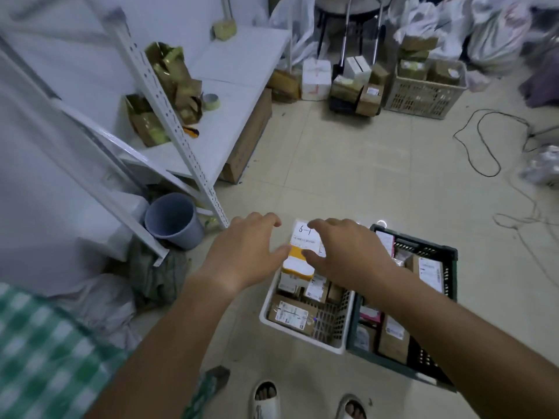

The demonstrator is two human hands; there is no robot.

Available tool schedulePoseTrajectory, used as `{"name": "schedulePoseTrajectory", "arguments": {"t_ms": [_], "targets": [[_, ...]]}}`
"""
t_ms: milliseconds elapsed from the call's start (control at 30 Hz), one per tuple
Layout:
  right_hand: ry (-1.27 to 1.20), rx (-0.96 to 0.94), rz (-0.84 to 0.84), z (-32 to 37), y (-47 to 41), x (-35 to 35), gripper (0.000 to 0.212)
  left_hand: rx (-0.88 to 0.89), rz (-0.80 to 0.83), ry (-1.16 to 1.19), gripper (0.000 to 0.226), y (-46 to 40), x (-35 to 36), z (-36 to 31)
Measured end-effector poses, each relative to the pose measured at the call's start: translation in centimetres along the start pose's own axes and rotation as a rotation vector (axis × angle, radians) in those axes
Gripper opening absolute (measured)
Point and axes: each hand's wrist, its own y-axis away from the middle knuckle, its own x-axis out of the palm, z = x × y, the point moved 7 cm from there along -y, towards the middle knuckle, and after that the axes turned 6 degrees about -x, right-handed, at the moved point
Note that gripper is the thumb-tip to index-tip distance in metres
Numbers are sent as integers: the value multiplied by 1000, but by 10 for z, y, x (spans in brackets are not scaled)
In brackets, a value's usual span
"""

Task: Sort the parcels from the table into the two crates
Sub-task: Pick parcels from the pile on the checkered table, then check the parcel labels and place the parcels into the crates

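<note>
A white parcel with a yellow band [298,257], marked "6-1", lies tilted on the pile at the far end of the white crate [302,335]. My left hand [245,252] hovers to its left with fingers spread, and the thumb tip touches the yellow band. My right hand [348,252] is spread palm down over the parcel's right side, with thumb and forefinger lying on it. Neither hand is closed around it. The white crate holds several brown and white parcels. Right beside it stands a dark green crate [447,252] with several more parcels.
A white metal shelf rack [169,95] at the left holds brown parcels [145,122] and a tape roll [210,101]. A grey bucket [174,220] stands under it. A beige crate [423,95], boxes and sacks are at the back. Cables [484,146] trail over the floor on the right.
</note>
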Motion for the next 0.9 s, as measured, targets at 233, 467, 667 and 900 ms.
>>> {"name": "schedulePoseTrajectory", "arguments": {"t_ms": [233, 467, 667, 900], "targets": [[78, -231, -123, 112, 7, -147, 50, -47, -189, -37, 55, 86, -154, 5], [4, -497, -243, 212, 38, -229, 49, -279, -353, -109, 40, 206, -245, 33], [-111, -761, -218, 271, 96, -246, 47, -561, -456, -87, 51, 339, -247, 41], [-154, -992, -135, 338, 157, -245, 49, -838, -543, -31, 57, 480, -228, 46]]}}
